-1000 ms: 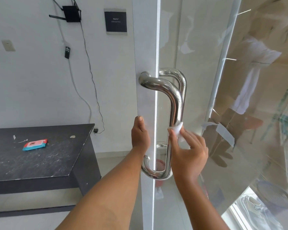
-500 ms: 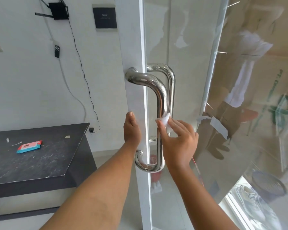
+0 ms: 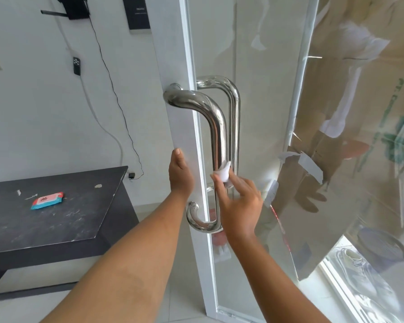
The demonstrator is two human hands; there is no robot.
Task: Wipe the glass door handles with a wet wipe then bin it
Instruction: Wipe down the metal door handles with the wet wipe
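Right hand (image 3: 239, 201) pinches wet wipe (image 3: 224, 172) against handle (image 3: 218, 136); left hand (image 3: 180, 176) (seemingly flat) braces door (image 3: 173, 89).

Two bare arms reach out from the bottom. No sleeves show on them. The left arm (image 3: 126, 264) is long and smooth. The left hand (image 3: 180, 176) has short nails and wears no ring or glove. The right arm (image 3: 278, 283) is bare too, and the right hand (image 3: 240, 206) wears no ring, watch or glove.
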